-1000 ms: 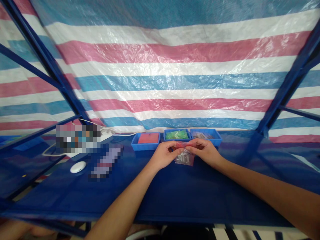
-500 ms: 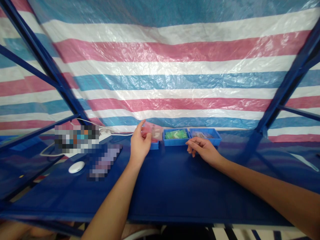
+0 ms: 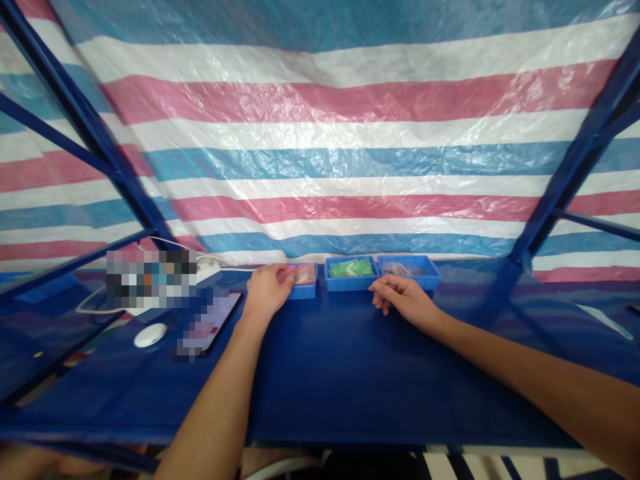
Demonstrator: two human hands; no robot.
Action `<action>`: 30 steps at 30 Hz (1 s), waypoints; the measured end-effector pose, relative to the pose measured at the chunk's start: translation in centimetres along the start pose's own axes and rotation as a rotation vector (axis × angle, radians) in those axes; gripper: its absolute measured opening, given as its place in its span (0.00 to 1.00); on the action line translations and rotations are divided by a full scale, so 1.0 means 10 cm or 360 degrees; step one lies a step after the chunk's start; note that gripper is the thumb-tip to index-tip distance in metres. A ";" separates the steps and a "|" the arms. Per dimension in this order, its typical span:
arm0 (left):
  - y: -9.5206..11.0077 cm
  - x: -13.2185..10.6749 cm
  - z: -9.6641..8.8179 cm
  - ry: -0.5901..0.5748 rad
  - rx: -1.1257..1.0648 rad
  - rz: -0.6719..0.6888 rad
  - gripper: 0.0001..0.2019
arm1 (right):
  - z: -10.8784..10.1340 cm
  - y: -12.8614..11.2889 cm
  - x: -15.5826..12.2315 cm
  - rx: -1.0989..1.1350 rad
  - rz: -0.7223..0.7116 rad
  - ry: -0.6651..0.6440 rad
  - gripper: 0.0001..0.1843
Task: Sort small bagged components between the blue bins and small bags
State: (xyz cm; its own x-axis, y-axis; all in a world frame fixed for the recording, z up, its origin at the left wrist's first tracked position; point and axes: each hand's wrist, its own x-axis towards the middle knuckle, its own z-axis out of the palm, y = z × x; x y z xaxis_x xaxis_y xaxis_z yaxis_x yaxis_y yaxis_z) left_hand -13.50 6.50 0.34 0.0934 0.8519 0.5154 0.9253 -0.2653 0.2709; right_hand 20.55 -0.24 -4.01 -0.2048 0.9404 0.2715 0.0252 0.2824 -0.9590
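Observation:
My left hand (image 3: 267, 290) is at the left blue bin (image 3: 304, 292), thumb and fingers closed on the left edge of a pink-and-clear plastic packet (image 3: 301, 274). The packet lies flat in the bin; its left part is hidden by my fingers. My right hand (image 3: 397, 297) rests on the table just before the right blue bin (image 3: 431, 280), fingers curled together, with nothing visible in them. That bin contains clear, greyish packets (image 3: 403, 268). Between the hands, the middle blue bin (image 3: 353, 285) holds green packets (image 3: 350, 267).
On the left of the blue table (image 3: 340, 373) lie a phone (image 3: 215, 323), a round white object (image 3: 150, 335) and a white power strip (image 3: 207, 272) with cables. Blue metal posts (image 3: 575, 170) and a striped tarp (image 3: 350, 153) enclose the back. A pale strip (image 3: 603, 321) lies at right.
My left hand has come down and left, lowering the pink packet from a raised tilt to flat in the left bin. My right hand has stayed in place.

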 end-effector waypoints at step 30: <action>0.23 -0.11 -0.12 -0.0502 -0.0502 0.0394 0.21 | -0.01 0.03 0.00 -0.0025 -0.0006 -0.0062 0.22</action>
State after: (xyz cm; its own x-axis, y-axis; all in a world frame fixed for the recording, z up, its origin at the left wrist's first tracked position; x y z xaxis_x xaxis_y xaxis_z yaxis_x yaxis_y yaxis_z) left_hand -11.88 4.42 1.43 0.4473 0.8282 0.3376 0.7101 -0.5583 0.4289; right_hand 20.63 -0.14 -4.33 -0.2432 0.9313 0.2713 0.0395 0.2890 -0.9565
